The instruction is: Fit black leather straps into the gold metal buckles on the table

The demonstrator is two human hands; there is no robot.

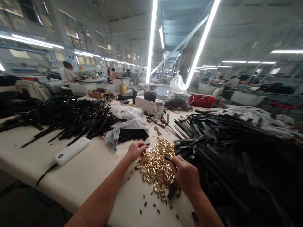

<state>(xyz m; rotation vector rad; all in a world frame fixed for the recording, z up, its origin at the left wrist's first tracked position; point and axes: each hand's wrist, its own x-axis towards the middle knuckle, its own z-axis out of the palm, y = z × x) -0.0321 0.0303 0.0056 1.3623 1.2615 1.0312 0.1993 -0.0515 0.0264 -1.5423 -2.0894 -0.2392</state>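
Note:
My left hand [136, 150] is closed in a pinch at the left edge of a pile of gold metal buckles [156, 160]. A small black piece shows at its fingertips, too small to name. Over the pile's right side, my right hand [187, 172] is closed around a black strap [173, 189]. One end of the strap sticks out past the fingers, and its lower part hangs below the hand. Small black pieces [154, 205] lie scattered in front of the buckles. Behind my left hand, an open plastic bag [111, 138] holds many more black pieces.
Long black straps [227, 151] are heaped at the right; finished-looking straps with gold glints [68, 113] pile up at the left. A white power bank [72, 151] with a cable lies at the left. A glass jar [158, 110] and a red basket [203, 100] stand farther back.

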